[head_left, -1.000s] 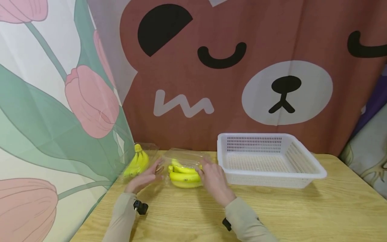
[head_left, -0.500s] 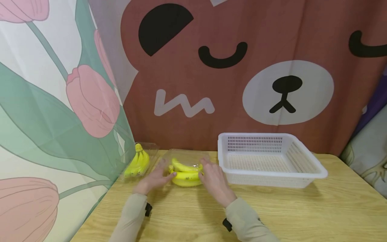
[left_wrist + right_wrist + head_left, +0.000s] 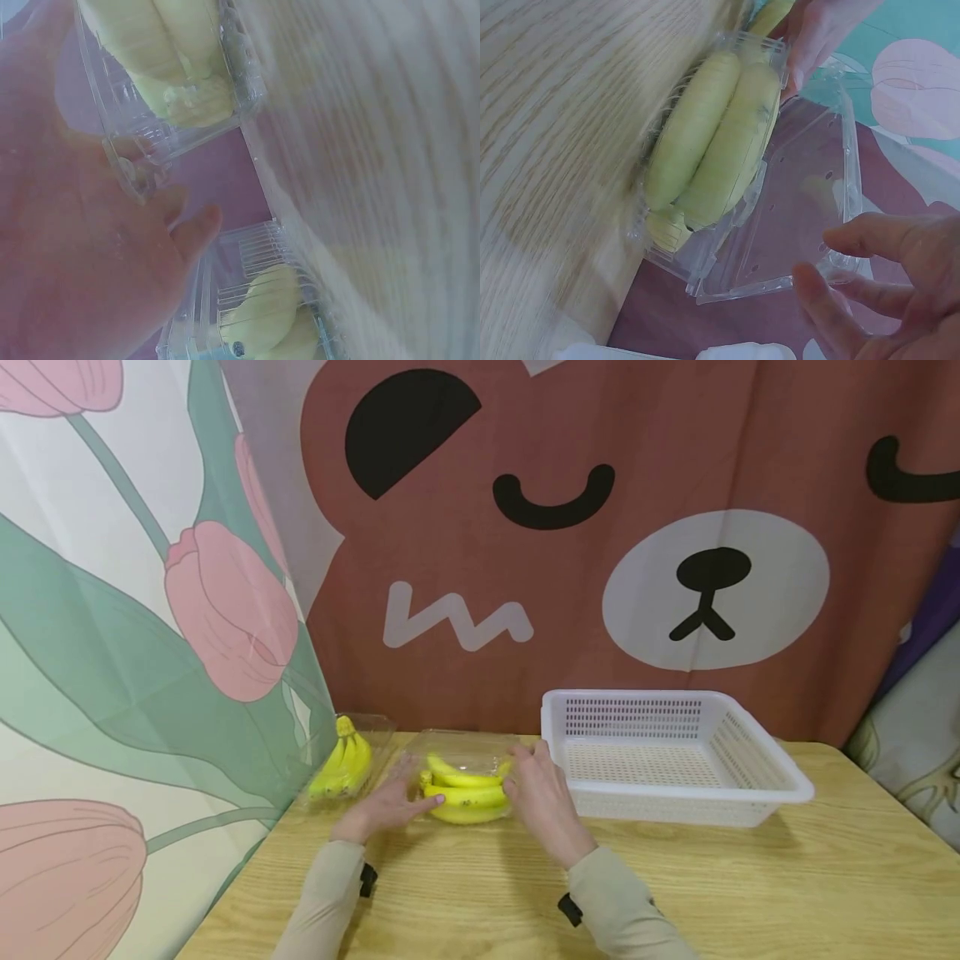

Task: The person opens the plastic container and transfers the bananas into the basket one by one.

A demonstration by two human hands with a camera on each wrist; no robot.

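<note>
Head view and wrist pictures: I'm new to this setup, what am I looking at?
No robot here: these are a person's bare left hand and right hand. One camera on the head looks forward and down; each wrist camera watches its own hand's work. On the wood-grain table are a white rectangular plastic basket and two clear plastic boxes of yellow bananas. The hands are at the basket-side box: left touching its left end, right at its raised lid. Whether either grips, I can't tell.
</note>
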